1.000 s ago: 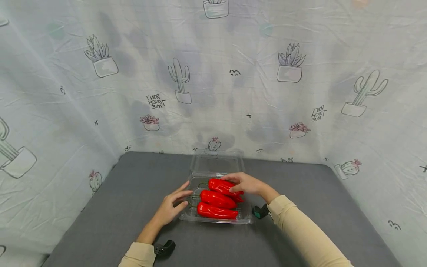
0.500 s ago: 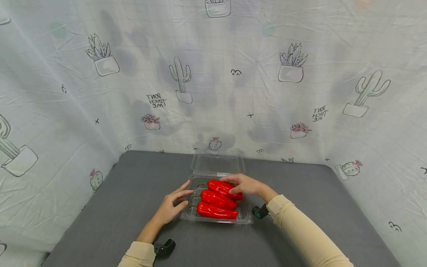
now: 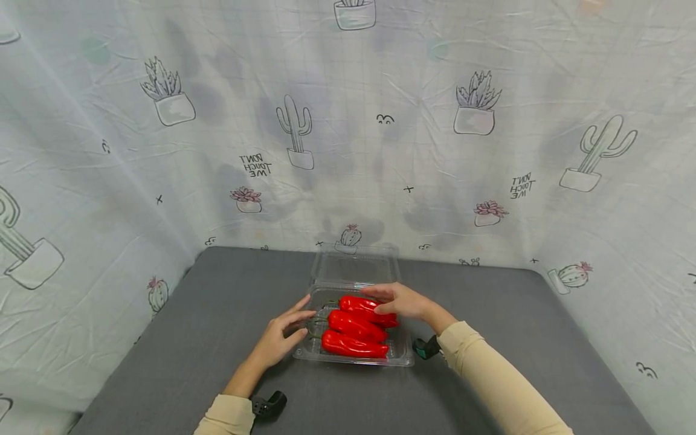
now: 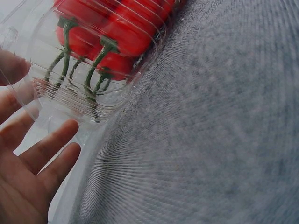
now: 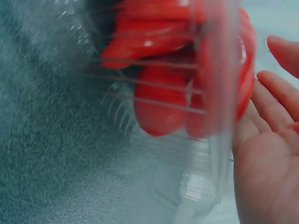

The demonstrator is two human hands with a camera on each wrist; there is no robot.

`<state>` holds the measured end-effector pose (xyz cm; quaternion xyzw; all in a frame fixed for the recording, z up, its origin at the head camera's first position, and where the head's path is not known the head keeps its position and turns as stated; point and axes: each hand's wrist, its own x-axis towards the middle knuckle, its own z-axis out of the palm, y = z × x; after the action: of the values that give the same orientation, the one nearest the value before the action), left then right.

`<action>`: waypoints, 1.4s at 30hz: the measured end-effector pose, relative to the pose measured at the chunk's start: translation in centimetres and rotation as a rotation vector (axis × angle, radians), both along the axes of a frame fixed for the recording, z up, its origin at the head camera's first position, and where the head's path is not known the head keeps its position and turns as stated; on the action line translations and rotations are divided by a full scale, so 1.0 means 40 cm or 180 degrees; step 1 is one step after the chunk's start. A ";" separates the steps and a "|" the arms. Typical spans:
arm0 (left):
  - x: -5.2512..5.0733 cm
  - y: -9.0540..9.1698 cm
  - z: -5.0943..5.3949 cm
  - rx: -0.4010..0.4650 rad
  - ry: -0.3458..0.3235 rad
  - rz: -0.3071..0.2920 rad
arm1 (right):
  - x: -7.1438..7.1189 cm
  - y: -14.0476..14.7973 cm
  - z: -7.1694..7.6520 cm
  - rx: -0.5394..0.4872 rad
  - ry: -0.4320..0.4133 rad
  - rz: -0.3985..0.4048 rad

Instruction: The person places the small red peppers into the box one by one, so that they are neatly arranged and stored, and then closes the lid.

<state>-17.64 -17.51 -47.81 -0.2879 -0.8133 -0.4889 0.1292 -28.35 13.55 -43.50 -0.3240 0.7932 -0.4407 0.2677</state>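
Long red peppers (image 3: 356, 326) with green stems lie in a clear plastic clamshell container (image 3: 399, 356), three on top and others beneath them in the left wrist view. My right hand (image 3: 399, 301) is over the far pepper (image 3: 359, 305), thumb on its near side and fingers along its far side. In the right wrist view, this hand (image 5: 268, 140) has loosely extended fingers beside the peppers (image 5: 161, 100); contact is hard to tell. My left hand (image 3: 276, 338) is at the container's left side, fingers spread. The left wrist view shows that hand (image 4: 32, 158) beside the stems (image 4: 91, 77).
The container's clear lid (image 3: 356, 266) stands opened back toward the rear cloth (image 3: 348, 181), which is printed with potted plants. A grey cloth-covered table (image 3: 217, 326) lies underneath. Black wrist bands (image 3: 269, 405) sit on both forearms.
The right fingers have loosened slightly around the far pepper, which has settled a little lower in the container. The left hand and the lid look the same.
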 end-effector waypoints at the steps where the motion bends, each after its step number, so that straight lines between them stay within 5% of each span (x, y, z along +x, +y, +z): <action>1: 0.000 0.000 0.000 0.0002 -0.0004 -0.0001 | 0.001 0.004 0.001 -0.0038 -0.0015 -0.0016; 18: 0.001 -0.002 0.000 0.0014 -0.0017 -0.0012 | -0.010 0.098 0.007 -0.0652 -0.0062 -0.0283; 32: 0.000 0.000 -0.004 0.0103 0.0080 -0.0127 | -0.054 0.123 -0.033 -0.0538 0.0197 -0.1179; 42: -0.002 -0.003 -0.008 0.0129 0.0075 -0.0145 | -0.084 0.105 -0.050 -0.0260 0.0186 -0.1578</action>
<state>-17.72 -17.63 -48.13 -0.3094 -0.7949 -0.5046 0.1335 -31.71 17.75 -45.48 -0.1428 0.8373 -0.5150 0.1151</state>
